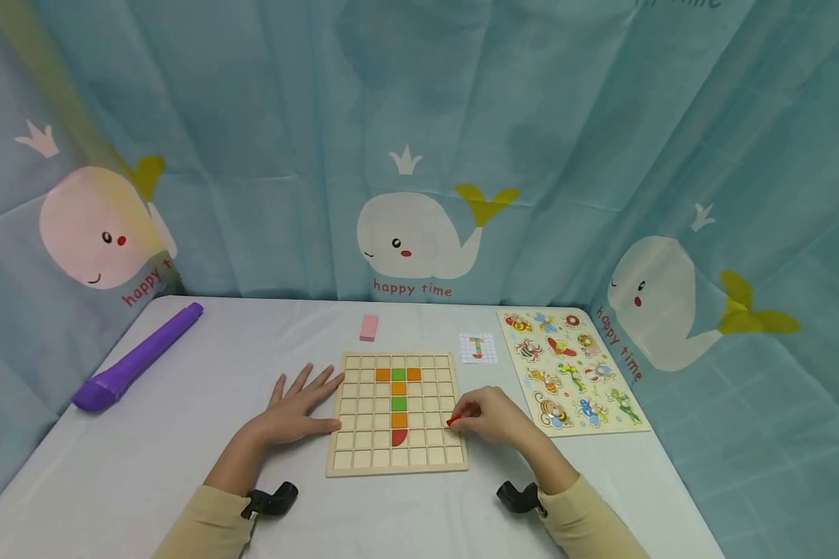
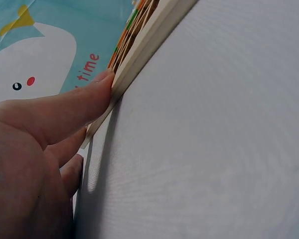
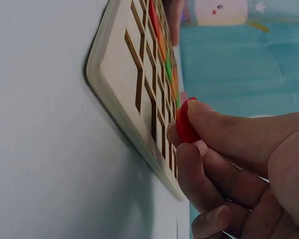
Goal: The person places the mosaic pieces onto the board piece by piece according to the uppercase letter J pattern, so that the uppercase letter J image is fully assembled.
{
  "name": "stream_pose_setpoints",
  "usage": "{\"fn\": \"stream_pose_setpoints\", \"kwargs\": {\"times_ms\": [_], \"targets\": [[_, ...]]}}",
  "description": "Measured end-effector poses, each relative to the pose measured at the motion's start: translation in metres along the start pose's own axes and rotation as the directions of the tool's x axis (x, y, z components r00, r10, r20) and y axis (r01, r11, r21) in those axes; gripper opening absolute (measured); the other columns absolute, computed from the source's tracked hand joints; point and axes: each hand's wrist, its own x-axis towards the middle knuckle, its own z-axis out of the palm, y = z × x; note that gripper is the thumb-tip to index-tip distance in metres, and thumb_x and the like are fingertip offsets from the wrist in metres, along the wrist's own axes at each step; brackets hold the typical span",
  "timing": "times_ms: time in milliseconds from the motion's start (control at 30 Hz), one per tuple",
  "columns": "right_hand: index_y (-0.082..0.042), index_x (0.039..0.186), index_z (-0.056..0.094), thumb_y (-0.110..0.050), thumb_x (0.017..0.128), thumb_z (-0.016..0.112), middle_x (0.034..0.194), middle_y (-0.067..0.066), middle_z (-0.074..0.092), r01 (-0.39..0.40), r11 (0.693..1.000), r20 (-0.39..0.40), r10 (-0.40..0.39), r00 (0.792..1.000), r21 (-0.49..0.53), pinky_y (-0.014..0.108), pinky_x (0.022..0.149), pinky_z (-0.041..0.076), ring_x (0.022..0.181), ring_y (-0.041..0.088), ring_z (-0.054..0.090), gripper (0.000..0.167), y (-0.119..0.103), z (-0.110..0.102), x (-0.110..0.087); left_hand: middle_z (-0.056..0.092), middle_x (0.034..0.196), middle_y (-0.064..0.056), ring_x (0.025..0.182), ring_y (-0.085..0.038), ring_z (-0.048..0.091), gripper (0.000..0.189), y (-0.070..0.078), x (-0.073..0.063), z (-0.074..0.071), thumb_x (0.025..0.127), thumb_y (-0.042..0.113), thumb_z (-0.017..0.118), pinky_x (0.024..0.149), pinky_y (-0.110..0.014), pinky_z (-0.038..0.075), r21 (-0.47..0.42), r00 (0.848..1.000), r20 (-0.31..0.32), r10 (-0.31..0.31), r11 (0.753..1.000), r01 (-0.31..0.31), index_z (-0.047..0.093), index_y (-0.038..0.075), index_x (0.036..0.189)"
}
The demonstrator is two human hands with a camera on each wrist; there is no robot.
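A wooden grid board lies flat on the table, with orange and green square tiles forming a T and a red rounded tile at the foot of its stem. My left hand rests beside the board, fingers spread, its thumb touching the left edge; the left wrist view shows that thumb against the rim. Over the board's right edge, my right hand pinches another red tile with a curved edge between thumb and fingers.
Behind the board lie a pink block and a small card printed with a coloured tile pattern. An insect picture board lies at the right. A purple stick-like object lies at the far left. A whale-print curtain surrounds the table.
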Motion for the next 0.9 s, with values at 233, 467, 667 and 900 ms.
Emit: {"fn": "stream_pose_setpoints", "kwargs": {"times_ms": [233, 467, 667, 900], "targets": [[-0.020, 0.084, 0.072, -0.022, 0.085, 0.083, 0.073, -0.012, 0.066, 0.031, 0.999, 0.030, -0.031, 0.999, 0.008, 0.021, 0.063, 0.049, 0.067, 0.006, 0.059, 0.012, -0.014, 0.007, 0.009, 0.021, 0.168, -0.011, 0.155, -0.044, -0.002, 0.091, 0.001, 0.000, 0.000, 0.085, 0.063, 0.069, 0.117, -0.069, -0.015, 0.002, 1.000, 0.005, -0.003, 1.000, 0.003, 0.035, 0.022, 0.159], [-0.023, 0.082, 0.072, -0.024, 0.084, 0.084, 0.075, -0.015, 0.065, 0.121, 0.993, 0.027, -0.121, 0.992, 0.005, 0.020, 0.062, 0.048, 0.068, 0.003, 0.056, 0.013, -0.031, 0.015, 0.016, 0.021, 0.168, -0.011, 0.155, -0.044, -0.002, 0.092, 0.001, 0.000, 0.001, 0.085, 0.063, 0.069, 0.116, -0.069, -0.015, -0.004, 1.000, 0.008, -0.004, 1.000, 0.004, 0.034, 0.022, 0.159], [-0.023, 0.080, 0.072, -0.026, 0.083, 0.085, 0.069, -0.013, 0.062, 0.115, 0.993, 0.053, -0.116, 0.992, 0.030, 0.019, 0.058, 0.045, 0.064, 0.003, 0.052, 0.014, -0.046, 0.032, 0.025, 0.021, 0.168, -0.011, 0.155, -0.044, -0.002, 0.092, 0.000, 0.000, 0.000, 0.085, 0.063, 0.069, 0.116, -0.069, -0.015, 0.004, 1.000, 0.004, 0.002, 1.000, -0.002, 0.034, 0.022, 0.159], [-0.022, 0.077, 0.071, -0.027, 0.085, 0.083, 0.066, -0.014, 0.061, 0.147, 0.988, 0.097, -0.150, 0.984, 0.040, 0.017, 0.058, 0.046, 0.062, 0.001, 0.052, 0.016, -0.060, 0.052, 0.036, 0.022, 0.168, -0.012, 0.155, -0.045, -0.002, 0.091, -0.001, -0.001, -0.001, 0.085, 0.062, 0.069, 0.116, -0.070, -0.014, -0.005, 1.000, 0.000, 0.018, 1.000, -0.018, 0.034, 0.021, 0.159]]}}
